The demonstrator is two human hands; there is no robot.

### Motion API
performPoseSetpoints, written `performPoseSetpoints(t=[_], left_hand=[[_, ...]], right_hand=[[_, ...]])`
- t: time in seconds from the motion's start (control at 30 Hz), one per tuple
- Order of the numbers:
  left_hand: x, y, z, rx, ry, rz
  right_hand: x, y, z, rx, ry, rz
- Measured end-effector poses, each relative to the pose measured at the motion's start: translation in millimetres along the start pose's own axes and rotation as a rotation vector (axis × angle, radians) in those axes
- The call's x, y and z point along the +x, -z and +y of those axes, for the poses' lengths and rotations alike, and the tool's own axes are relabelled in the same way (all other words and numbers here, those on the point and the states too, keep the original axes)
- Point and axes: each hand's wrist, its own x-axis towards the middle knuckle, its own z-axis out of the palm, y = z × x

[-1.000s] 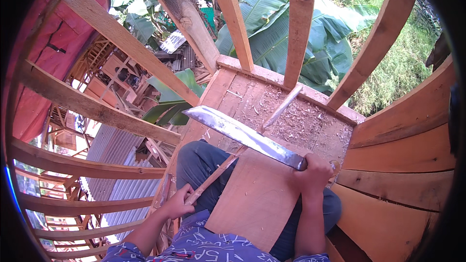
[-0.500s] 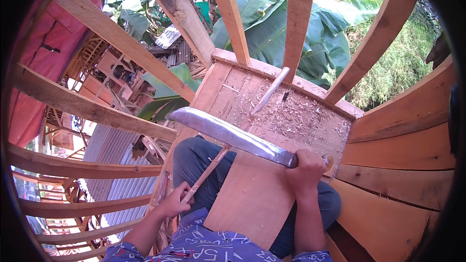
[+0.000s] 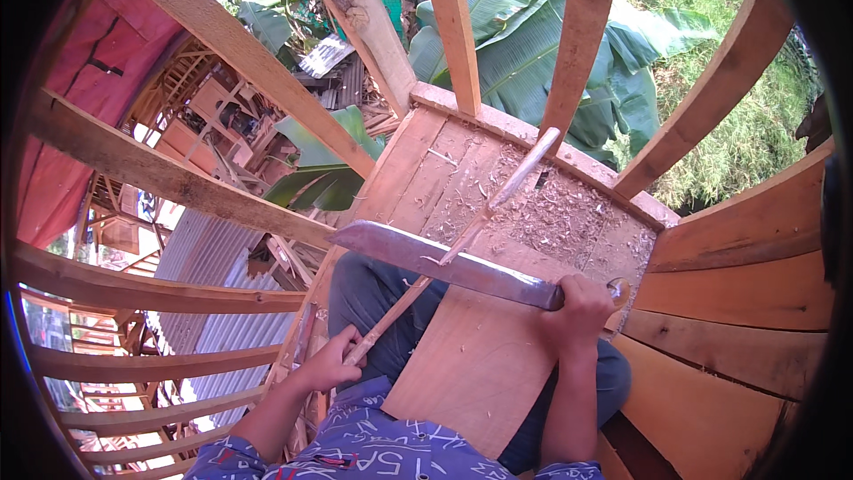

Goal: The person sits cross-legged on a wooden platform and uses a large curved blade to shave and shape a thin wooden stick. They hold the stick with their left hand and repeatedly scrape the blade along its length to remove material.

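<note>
My right hand [image 3: 582, 316] is closed round the handle of a large machete [image 3: 444, 268], whose broad blade points to the left across my lap. In my left hand [image 3: 330, 363] I grip the near end of a long wooden stick [image 3: 400, 309]. The stick slants away to the upper right, and its far end lies over the wooden floor near the railing. The blade crosses the stick about midway, with a small curl of shaving at the crossing. A flat wooden board [image 3: 475, 364] rests across my legs, under the blade's handle side.
Wood shavings [image 3: 569, 222] litter the plank floor [image 3: 391, 187] ahead. Slanted wooden railing slats [image 3: 249, 58] stand at the left and front. A plank wall [image 3: 737, 271] rises close on the right. Banana leaves [image 3: 515, 44] and corrugated metal sheeting [image 3: 227, 302] lie beyond the railing.
The machete blade has tilted and now meets the stick, where a shaving curls up. Both hands still hold what they held. The whole view has shifted slightly.
</note>
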Motion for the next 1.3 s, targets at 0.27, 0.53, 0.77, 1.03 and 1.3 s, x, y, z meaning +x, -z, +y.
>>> performPoseSetpoints(t=[0.27,0.53,0.77,1.03,1.3], left_hand=[[0,0,-3,0.022,-0.023,0.006],[1,3,-5,-0.052,-0.018,-0.023],[1,0,-10,-0.044,0.006,0.039],[0,-8,3,-0.018,0.044,0.072],[-2,-8,18,0.041,0.112,0.087]], right_hand=[[0,4,8,0.059,-0.033,-0.187],[-1,6,6,0.103,-0.085,-0.361],[1,14,6,0.056,-0.050,-0.325],[5,45,4,0.043,-0.102,-0.475],[6,69,-14,0.061,-0.186,-0.656]])
